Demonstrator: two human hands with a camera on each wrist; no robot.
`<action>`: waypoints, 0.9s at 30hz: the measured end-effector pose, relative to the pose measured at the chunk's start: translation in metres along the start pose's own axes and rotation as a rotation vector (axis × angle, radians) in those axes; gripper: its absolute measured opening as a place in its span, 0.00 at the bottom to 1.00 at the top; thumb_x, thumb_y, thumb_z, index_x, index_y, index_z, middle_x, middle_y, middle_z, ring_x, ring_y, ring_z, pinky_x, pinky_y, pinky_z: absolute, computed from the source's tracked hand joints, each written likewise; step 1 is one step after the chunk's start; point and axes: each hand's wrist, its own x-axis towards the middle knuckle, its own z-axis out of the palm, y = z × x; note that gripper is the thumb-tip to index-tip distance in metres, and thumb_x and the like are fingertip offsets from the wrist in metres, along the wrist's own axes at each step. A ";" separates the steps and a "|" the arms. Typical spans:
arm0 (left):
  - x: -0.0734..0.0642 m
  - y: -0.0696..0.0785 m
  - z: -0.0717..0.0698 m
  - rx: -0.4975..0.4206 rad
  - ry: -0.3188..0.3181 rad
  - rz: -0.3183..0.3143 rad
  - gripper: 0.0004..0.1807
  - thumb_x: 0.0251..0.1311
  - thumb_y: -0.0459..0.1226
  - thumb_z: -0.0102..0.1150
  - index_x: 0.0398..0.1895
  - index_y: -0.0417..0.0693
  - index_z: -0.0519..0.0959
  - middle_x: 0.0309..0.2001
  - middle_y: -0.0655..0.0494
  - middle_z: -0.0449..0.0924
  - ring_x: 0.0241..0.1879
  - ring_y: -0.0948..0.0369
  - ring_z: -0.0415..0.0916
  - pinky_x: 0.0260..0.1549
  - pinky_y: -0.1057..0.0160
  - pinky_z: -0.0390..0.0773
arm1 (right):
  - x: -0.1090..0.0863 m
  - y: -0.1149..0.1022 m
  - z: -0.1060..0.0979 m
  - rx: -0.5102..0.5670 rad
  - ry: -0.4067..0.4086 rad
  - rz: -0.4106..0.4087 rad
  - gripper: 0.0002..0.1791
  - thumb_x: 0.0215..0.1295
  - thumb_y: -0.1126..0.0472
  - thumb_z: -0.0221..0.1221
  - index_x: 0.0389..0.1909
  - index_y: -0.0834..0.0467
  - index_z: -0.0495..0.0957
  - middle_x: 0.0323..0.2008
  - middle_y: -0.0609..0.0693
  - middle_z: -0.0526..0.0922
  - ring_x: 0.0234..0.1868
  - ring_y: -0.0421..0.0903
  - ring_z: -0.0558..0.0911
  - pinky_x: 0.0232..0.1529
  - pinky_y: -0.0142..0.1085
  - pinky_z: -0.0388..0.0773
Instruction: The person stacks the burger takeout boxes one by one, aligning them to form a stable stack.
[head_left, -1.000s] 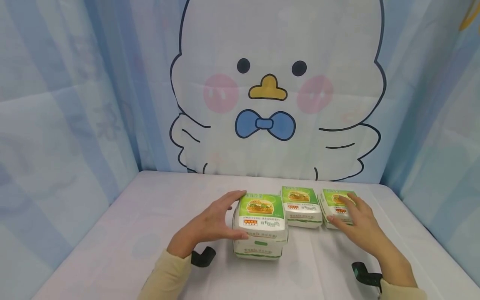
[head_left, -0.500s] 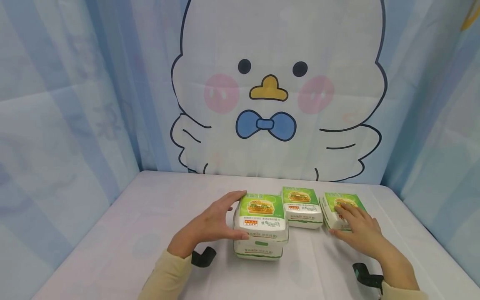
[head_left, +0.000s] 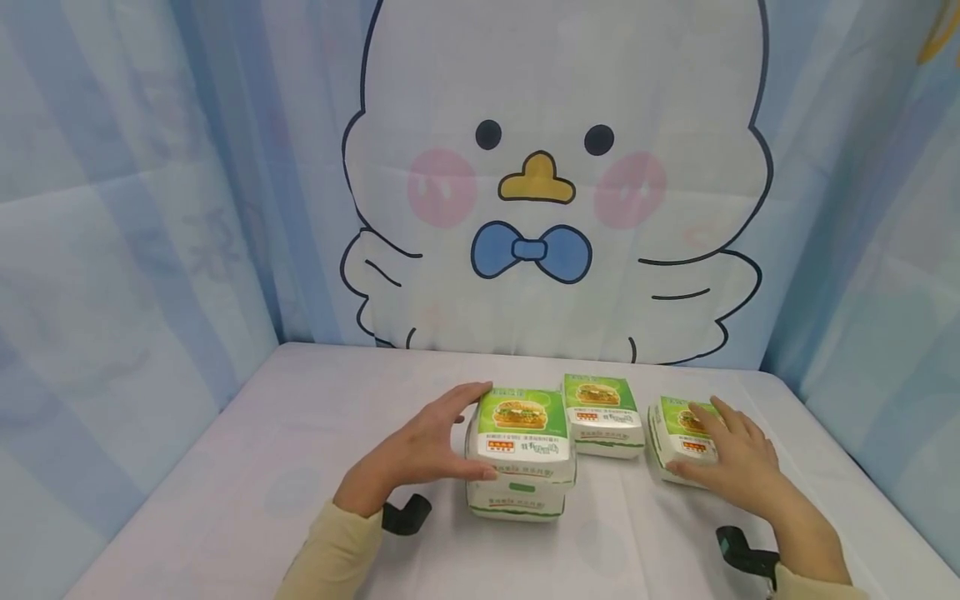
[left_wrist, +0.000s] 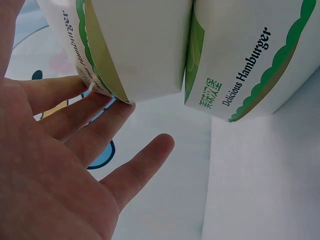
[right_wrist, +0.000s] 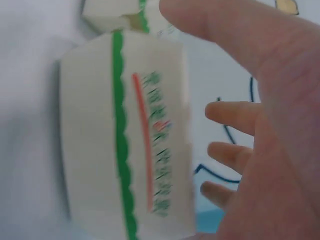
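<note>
Two hamburger boxes are stacked on the table in the head view. My left hand (head_left: 416, 446) grips the upper box (head_left: 521, 421), with the thumb along its front and the fingers at its back left. The lower box (head_left: 517, 504) sits slightly offset underneath. In the left wrist view, fingertips touch the upper box (left_wrist: 142, 45) at its corner while the little finger stretches away. My right hand (head_left: 731, 462) spreads over a hamburger box (head_left: 672, 429) on the right, thumb by its left front. From the right wrist, straight fingers show above that box (right_wrist: 100, 135).
Another hamburger box (head_left: 600, 408) stands between the stack and the right-hand box, farther back. The white table (head_left: 360, 383) ends at a curtain (head_left: 540, 308) printed with a cartoon bird. Black mounts (head_left: 742, 554) are worn at both wrists.
The right-hand box has come nearer to me and turned slightly, with my right hand following it. A wider gap separates it from the middle box. My left hand and the stack stay put.
</note>
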 end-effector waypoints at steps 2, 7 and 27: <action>0.000 0.000 0.000 -0.001 0.001 0.000 0.59 0.44 0.56 0.76 0.78 0.56 0.53 0.76 0.59 0.56 0.68 0.52 0.65 0.63 0.44 0.74 | 0.000 0.005 0.004 0.006 -0.003 -0.005 0.57 0.50 0.36 0.69 0.72 0.66 0.56 0.71 0.76 0.49 0.66 0.80 0.51 0.59 0.78 0.51; 0.001 0.000 0.000 0.009 0.008 0.006 0.59 0.44 0.56 0.77 0.78 0.55 0.54 0.77 0.59 0.55 0.69 0.53 0.64 0.64 0.44 0.73 | 0.001 0.011 0.006 -0.001 -0.010 -0.009 0.56 0.49 0.38 0.70 0.71 0.64 0.57 0.68 0.77 0.51 0.63 0.81 0.54 0.58 0.77 0.55; 0.002 -0.001 0.001 -0.054 -0.012 0.008 0.60 0.44 0.56 0.77 0.78 0.58 0.52 0.77 0.58 0.53 0.72 0.54 0.60 0.66 0.45 0.71 | -0.004 0.031 0.002 0.077 -0.069 0.019 0.57 0.53 0.42 0.69 0.74 0.64 0.49 0.68 0.80 0.46 0.62 0.82 0.55 0.51 0.79 0.60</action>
